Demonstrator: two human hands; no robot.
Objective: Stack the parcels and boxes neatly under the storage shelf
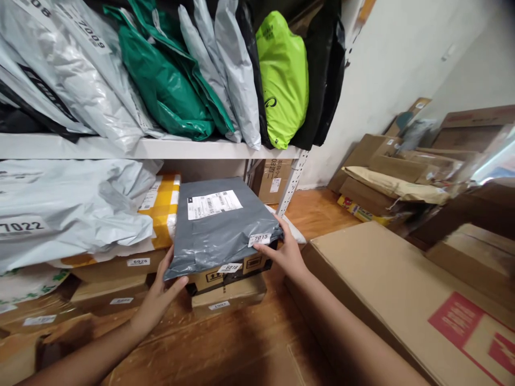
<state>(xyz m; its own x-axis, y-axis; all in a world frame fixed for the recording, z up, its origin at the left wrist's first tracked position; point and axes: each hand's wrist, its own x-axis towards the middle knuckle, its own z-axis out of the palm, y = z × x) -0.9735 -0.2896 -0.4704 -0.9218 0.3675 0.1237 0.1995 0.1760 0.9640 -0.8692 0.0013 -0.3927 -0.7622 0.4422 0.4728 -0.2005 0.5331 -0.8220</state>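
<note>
A flat grey plastic-wrapped parcel point(217, 230) with a white shipping label and a 7015 sticker lies on top of a cardboard box point(241, 269) marked 6018. My left hand point(163, 287) grips the parcel's front left corner, thumb in front and fingers along its side. At the front right corner, my right hand point(287, 251) holds the parcel with its thumb by the 7015 sticker and fingers round the edge. Beneath the 6018 box sits another carton point(229, 296). Part of each hand's fingers is hidden by the parcel.
Above runs a white metal shelf point(193, 149) packed with bagged parcels, including a green bag point(161, 91) and a lime bag point(282, 80). Left stands a pale bag point(72, 209) marked 7022 beside a yellow-taped parcel point(164, 209). A big carton point(374, 279) flanks my right arm.
</note>
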